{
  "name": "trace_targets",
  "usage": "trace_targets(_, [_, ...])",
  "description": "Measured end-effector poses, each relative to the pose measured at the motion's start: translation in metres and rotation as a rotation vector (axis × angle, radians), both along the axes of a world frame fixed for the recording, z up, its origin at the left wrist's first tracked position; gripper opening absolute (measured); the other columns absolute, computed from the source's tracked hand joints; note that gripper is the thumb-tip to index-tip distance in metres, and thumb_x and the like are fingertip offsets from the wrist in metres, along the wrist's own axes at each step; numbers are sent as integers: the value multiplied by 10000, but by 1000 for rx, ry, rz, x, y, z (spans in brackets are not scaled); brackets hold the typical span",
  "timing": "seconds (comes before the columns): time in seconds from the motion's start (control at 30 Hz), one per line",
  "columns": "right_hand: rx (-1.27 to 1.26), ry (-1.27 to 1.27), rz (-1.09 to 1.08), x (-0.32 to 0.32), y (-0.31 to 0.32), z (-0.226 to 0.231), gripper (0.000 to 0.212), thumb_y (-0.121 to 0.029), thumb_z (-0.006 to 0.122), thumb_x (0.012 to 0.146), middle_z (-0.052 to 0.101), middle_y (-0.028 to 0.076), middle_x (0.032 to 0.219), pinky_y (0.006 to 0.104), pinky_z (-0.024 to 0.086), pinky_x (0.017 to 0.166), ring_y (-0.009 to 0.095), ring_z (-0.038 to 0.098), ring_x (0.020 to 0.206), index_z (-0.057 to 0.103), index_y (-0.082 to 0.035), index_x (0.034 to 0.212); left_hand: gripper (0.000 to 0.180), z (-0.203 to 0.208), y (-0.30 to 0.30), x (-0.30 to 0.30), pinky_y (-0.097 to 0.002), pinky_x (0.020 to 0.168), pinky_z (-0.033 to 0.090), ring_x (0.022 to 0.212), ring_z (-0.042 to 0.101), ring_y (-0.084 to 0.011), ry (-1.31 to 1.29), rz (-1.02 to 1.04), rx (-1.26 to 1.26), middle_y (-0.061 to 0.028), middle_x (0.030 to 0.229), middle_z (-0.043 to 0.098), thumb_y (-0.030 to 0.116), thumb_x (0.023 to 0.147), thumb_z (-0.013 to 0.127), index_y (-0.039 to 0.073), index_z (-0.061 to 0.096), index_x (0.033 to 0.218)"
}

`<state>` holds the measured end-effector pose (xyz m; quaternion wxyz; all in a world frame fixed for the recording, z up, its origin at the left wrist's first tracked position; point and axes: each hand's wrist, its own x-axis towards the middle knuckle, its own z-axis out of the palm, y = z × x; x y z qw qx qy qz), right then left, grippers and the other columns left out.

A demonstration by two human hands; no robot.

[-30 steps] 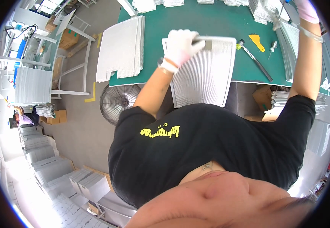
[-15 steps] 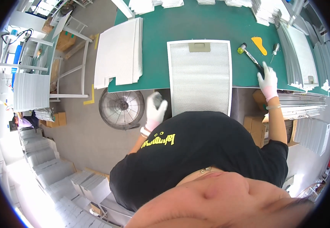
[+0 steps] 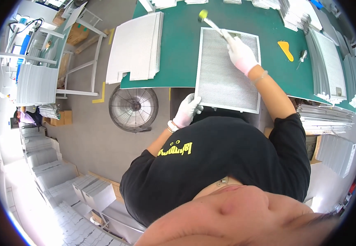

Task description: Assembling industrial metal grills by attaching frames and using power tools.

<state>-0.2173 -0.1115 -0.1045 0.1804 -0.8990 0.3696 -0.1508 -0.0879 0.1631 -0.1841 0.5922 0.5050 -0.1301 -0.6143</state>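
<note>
A framed metal mesh filter panel [image 3: 223,82] lies on the green table, its near end jutting past the front edge. My left hand [image 3: 188,110], in a white glove, is closed on the panel's near left corner. Above the panel's far half, my gloved right hand [image 3: 240,52] grips a mallet [image 3: 213,25] by its handle. The mallet's yellow-green and black head points to the far left, beyond the panel's far edge. My right hand covers part of the handle and of the mesh.
On the table [image 3: 178,53], a stack of white sheets [image 3: 135,49] stands left, filter panels [image 3: 325,61] right. A yellow scraper [image 3: 285,50] and a screwdriver [image 3: 302,56] lie right of the panel. A floor fan [image 3: 133,107] stands below the table's left front edge.
My right hand has picked up the mallet and brought it left over the panel. The panel has turned end for end and shifted right; my left hand now holds its corner.
</note>
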Motion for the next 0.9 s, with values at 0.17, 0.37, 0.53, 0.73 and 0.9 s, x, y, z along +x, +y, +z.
trace_targets(0.17, [-6,87,-24,17,-2,-4,550,-158,435,1037,612,247,1104,502,555,825,421,670,887,325,-209,1573,476,-3,11,-4,-207,723,501,840,604,-82,74,28,-37,-53,1050,645,232,1004,659,-39,483,1354])
trace_targets(0.37, [-38,230,-23,17,-9,0,548,-140,396,1044,627,242,1149,478,556,895,406,676,972,311,-197,1582,477,0,11,-3,-231,824,531,926,631,-96,3,-26,-119,-56,1077,655,142,1001,652,-59,466,1392])
trace_targets(0.53, [-81,148,-10,-16,-34,-28,558,-136,434,1039,644,225,1162,491,536,920,401,662,1041,316,-190,1581,558,0,-1,-3,-252,930,535,1070,654,-124,56,79,-189,-109,1240,654,126,1005,636,-68,396,1470])
trace_targets(0.73, [-79,-464,221,-52,18,13,476,-39,535,989,663,216,1200,413,526,942,359,663,1084,520,-73,1463,717,4,-22,-2,-347,993,536,1243,584,-283,-245,256,-372,-231,1633,209,22,982,583,-60,188,1574])
trace_targets(0.9, [53,-223,314,-64,88,13,529,20,564,939,645,186,1031,405,541,838,356,662,943,524,-67,1460,701,8,-12,20,-306,863,548,1000,593,-198,-1172,302,-231,-203,1616,260,-21,907,635,-71,303,1522])
